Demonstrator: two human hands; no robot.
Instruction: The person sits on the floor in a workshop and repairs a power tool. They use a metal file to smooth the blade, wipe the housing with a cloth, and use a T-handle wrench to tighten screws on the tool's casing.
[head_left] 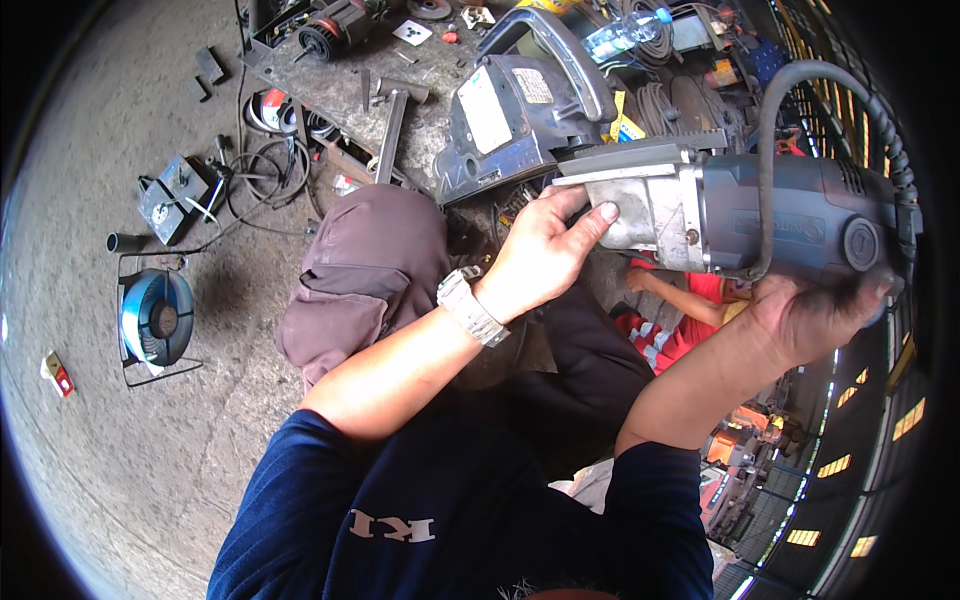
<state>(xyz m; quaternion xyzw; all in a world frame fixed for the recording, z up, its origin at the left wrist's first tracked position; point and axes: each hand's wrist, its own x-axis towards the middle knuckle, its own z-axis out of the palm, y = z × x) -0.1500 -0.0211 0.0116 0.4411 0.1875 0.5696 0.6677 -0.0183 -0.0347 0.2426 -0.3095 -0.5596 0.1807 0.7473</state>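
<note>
A drill motor (790,215) with a dark blue-grey body lies nearly level across my front, its silver metal gear housing (635,210) pointing left. My left hand (550,240), wearing a metal watch at the wrist, grips the end of that housing. The thumb lies along its face, and the other fingers are partly hidden. Under the motor's right end, my right hand (815,310) supports the body with palm turned up; its fingertips are blurred. Just beyond stands a blue-grey drill stand (510,120) with a white label and a dark carrying handle (560,50). Motor and stand appear very close; whether they touch, I cannot tell.
A thick black cable (800,75) loops over the motor. Tools, coiled cable and a plastic bottle (625,35) crowd the far bench. On the left floor stand a blue fan (158,318) and tangled cords (265,180). Another person in red (690,320) is beyond my right arm.
</note>
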